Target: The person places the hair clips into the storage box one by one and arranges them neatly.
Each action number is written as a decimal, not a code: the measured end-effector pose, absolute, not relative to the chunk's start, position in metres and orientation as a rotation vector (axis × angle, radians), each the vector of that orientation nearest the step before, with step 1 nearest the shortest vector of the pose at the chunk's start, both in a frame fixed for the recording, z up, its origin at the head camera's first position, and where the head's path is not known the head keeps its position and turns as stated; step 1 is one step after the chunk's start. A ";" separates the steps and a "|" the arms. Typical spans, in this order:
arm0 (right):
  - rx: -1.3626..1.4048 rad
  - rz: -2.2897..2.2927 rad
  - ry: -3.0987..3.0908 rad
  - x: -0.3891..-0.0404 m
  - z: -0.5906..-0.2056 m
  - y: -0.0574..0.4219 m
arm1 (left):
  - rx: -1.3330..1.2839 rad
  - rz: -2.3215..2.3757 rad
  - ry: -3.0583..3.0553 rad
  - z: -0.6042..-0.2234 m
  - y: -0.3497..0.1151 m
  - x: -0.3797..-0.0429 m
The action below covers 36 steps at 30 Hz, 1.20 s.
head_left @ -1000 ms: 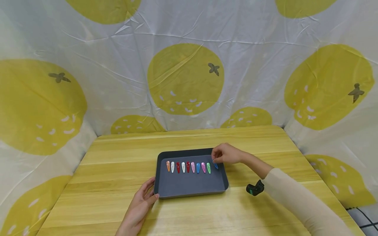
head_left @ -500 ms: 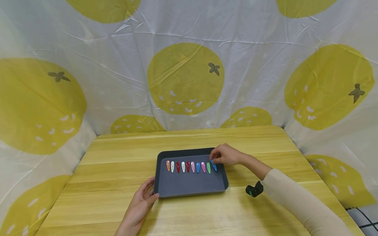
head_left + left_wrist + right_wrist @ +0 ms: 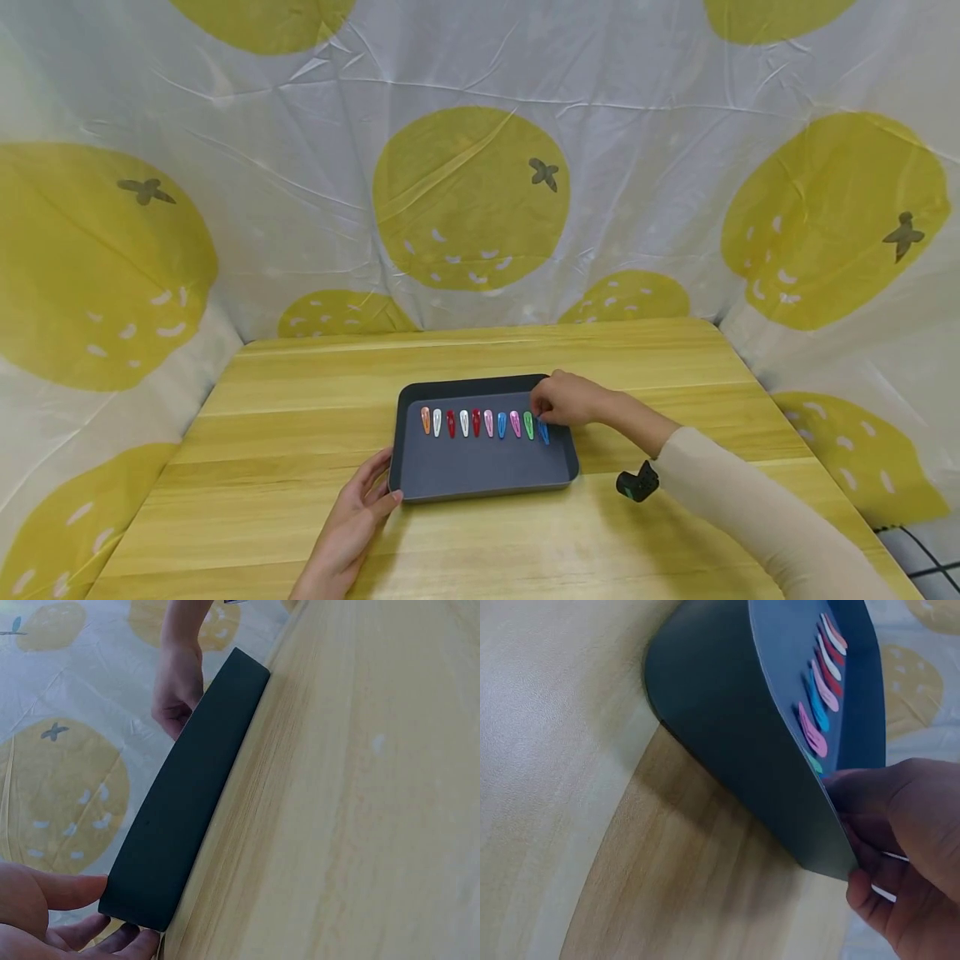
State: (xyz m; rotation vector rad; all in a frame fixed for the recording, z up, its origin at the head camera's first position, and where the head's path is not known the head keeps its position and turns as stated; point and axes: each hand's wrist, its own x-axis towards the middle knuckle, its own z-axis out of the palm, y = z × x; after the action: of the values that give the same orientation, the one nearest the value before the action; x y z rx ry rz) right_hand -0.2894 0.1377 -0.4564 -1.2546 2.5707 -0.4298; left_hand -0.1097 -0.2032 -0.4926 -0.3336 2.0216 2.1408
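In the head view a dark grey baking tray (image 3: 480, 467) lies on the table with a row of snap hair clips in orange, white, red, pink, blue and green. My left hand (image 3: 354, 517) grips the tray's front left corner, thumb at the rim and fingers along the outer side; the left wrist view shows this hand (image 3: 67, 915) too. Over the tray's right side, my right hand (image 3: 568, 398) pinches the blue hair clip (image 3: 544, 433) at the row's right end, beside the green hair clip (image 3: 528, 425). In the right wrist view, that hand's fingertips are partly hidden behind the tray wall (image 3: 727, 727).
The wooden table (image 3: 300, 400) extends around the tray on all sides. A black device (image 3: 637, 482) sits by the right forearm's sleeve. A white curtain with yellow fruit prints (image 3: 472, 200) hangs behind the table and at both sides.
My right hand has shifted the blue hair clip slightly left and toward the front, closer to the green one. The left hand stays at the tray corner.
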 end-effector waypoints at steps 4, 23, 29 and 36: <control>-1.209 -0.319 2.640 -0.286 -0.459 0.135 | -0.332 2.142 2.023 -0.493 -0.203 -0.109; -1.192 -0.305 2.668 -0.285 -0.467 0.134 | -0.301 2.160 2.030 -0.497 -0.201 -0.104; -1.209 -0.358 2.657 -0.285 -0.463 0.137 | -0.288 2.165 2.033 -0.498 -0.201 -0.102; -1.263 -0.457 2.657 -0.288 -0.454 0.147 | -0.288 2.168 2.052 -0.500 -0.199 -0.103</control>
State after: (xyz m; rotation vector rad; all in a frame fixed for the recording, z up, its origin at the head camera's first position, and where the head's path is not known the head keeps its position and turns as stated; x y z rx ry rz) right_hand -0.2881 0.1468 -0.4541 -1.2627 2.6571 -0.4574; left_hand -0.1034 -0.1995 -0.5001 -0.2883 2.0519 2.1683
